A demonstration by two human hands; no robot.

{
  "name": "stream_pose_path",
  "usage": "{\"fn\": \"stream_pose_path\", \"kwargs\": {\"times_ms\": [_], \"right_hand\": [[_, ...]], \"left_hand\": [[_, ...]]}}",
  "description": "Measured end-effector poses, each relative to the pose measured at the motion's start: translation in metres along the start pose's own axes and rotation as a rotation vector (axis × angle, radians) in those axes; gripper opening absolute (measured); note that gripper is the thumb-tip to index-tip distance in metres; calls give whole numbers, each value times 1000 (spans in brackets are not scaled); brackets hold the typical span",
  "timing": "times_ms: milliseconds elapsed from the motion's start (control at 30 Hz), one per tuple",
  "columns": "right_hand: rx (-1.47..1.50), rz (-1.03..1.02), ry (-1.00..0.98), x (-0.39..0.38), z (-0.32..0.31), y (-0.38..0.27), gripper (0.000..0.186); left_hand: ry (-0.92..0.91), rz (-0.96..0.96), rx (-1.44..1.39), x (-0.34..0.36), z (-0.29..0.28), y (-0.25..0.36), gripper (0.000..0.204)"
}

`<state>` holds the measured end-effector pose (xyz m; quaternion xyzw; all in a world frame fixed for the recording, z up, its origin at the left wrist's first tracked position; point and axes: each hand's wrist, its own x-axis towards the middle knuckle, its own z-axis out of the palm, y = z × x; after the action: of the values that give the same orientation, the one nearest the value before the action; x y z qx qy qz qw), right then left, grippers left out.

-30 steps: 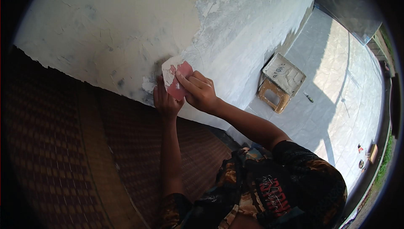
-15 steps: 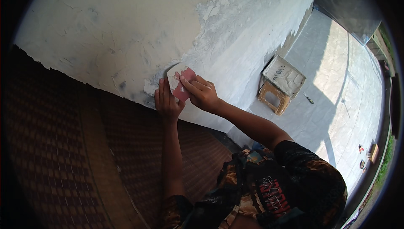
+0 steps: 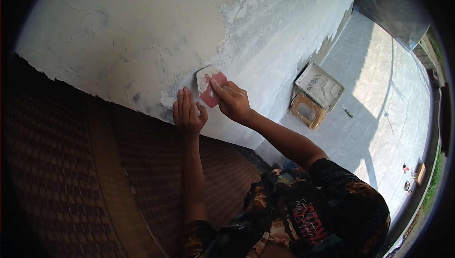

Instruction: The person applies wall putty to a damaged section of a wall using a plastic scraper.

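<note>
My right hand [image 3: 234, 102] grips a pink plastic putty scraper [image 3: 208, 99], its index finger stretched along the face. Pale putty covers the scraper's upper left part, and its edge is at the wall [image 3: 128, 35]. To the left of it, my left hand [image 3: 189, 117] lies with straight fingers against the wall's lower part, holding nothing. Rough grey-white putty [image 3: 168, 99] shows beside the left fingertips. Smeared cream filler covers much of the wall, while a greyer, flaking area [image 3: 251, 14] lies up and to the right.
On the grey sheet-covered floor [image 3: 360, 68] at right stands a putty-smeared tray [image 3: 327, 90], resting on a brown stool [image 3: 316, 122]. A small tool [image 3: 348, 111] lies beside them. Brown woven matting [image 3: 61, 153] runs below the wall at left. Small items sit at the far right edge.
The scraper and my right hand have shifted slightly up and right, away from my left hand. My left hand has stayed nearly in place, its thumb now clear of the scraper.
</note>
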<state>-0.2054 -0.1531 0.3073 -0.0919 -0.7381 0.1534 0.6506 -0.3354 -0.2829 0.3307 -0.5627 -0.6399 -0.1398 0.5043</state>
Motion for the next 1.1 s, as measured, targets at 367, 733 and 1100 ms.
{"fn": "stream_pose_path", "kwargs": {"times_ms": [367, 733, 1100], "right_hand": [[-151, -13, 136, 77, 2, 52, 65], [946, 593, -109, 53, -60, -96, 36], [1162, 908, 138, 93, -148, 24, 11]], "left_hand": [[12, 23, -18, 0, 1, 2, 44], [19, -20, -80, -28, 25, 2, 58], [-39, -51, -379, 26, 63, 85, 49]]}}
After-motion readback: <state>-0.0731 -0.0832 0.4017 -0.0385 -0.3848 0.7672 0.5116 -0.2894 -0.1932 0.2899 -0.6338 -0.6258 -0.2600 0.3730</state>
